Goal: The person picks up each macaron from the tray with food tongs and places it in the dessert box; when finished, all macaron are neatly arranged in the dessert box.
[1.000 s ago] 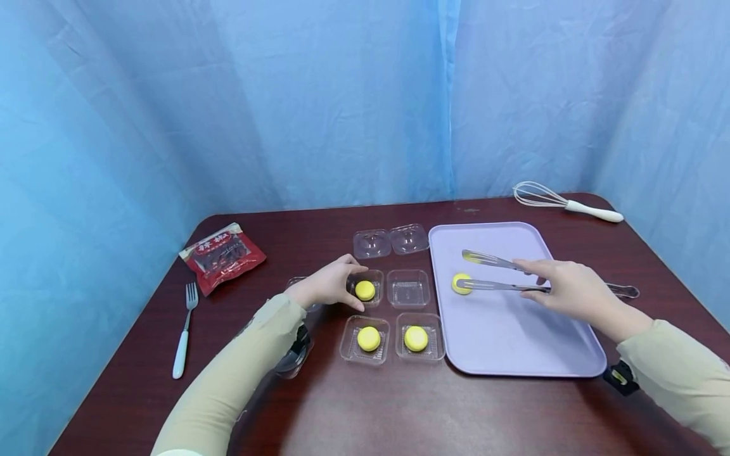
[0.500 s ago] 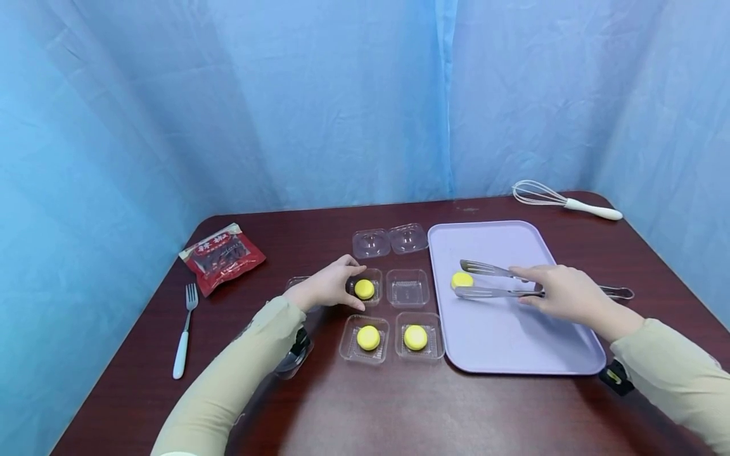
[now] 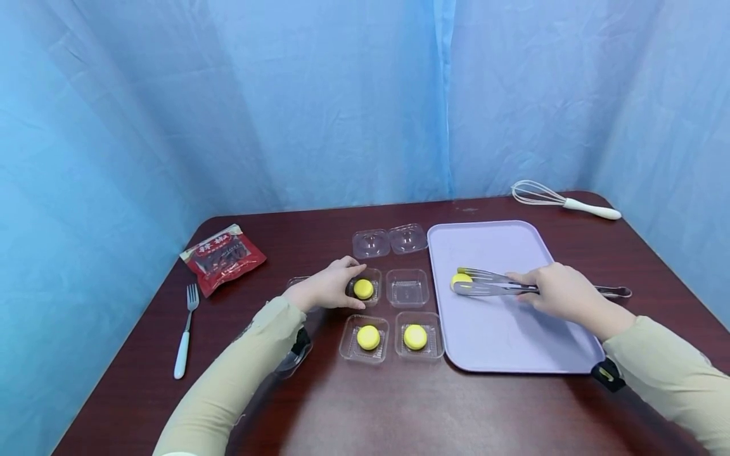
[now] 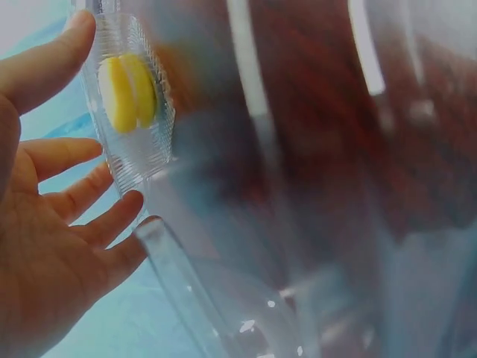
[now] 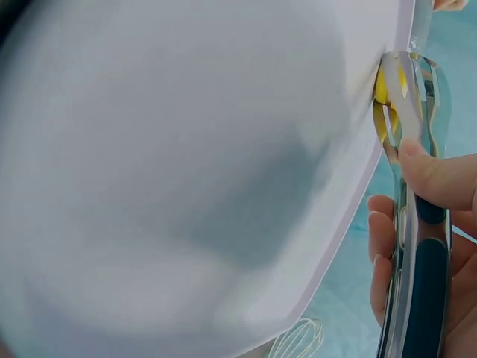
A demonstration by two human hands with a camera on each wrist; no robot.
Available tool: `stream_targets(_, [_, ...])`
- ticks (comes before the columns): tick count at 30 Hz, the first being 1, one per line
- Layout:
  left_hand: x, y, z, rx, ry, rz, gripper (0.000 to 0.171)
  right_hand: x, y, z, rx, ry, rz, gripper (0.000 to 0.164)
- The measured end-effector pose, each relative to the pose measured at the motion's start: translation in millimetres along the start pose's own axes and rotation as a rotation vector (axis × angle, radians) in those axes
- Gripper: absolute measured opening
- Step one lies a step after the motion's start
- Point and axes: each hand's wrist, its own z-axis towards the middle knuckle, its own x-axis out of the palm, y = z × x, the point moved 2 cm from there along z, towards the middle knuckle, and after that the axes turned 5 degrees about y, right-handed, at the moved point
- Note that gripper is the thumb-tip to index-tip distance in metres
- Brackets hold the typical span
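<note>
My left hand (image 3: 333, 285) holds a small clear plastic box (image 3: 376, 276) between thumb and fingers; a yellow macaron (image 3: 364, 289) sits inside. The left wrist view shows that macaron (image 4: 128, 93) side-on, with my thumb and fingertips at the box's edge. With my right hand (image 3: 561, 292) I grip metal tongs (image 3: 495, 290) over the lilac tray (image 3: 513, 348). Their tips lie on either side of another yellow macaron (image 3: 459, 278) at the tray's left, partly hidden by the tongs. In the right wrist view, thumb and fingers squeeze the tongs (image 5: 406, 224).
Two front boxes each hold a macaron (image 3: 368, 337). A box without a macaron (image 3: 407, 289) stands beside the tray; two clear lids (image 3: 372, 243) lie behind. More clear plastic (image 3: 293, 361) is partly under my left arm. A fork (image 3: 184, 335), red packet (image 3: 225, 256) and whisk (image 3: 564, 201) lie farther out.
My right hand has drawn the tongs' arms together, so their tips come in around the macaron on the tray. My left hand stays at its box.
</note>
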Motion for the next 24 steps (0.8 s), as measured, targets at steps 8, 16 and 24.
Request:
stream_targets(8, [-6.7, -0.9, -4.4, -0.016, -0.065, -0.057, 0.087, 1, 2, 1, -0.008, -0.006, 0.004, 0.045])
stream_targets(16, [-16.5, -21.4, 1.7, 0.049, -0.137, -0.025, 0.074, 1, 2, 1, 0.021, 0.016, 0.025, 0.048])
stream_targets(24, [-14.8, -45.9, 15.3, 0.062, -0.024, 0.072, 0.074, 2, 2, 0, 0.031, 0.021, 0.041, 0.049])
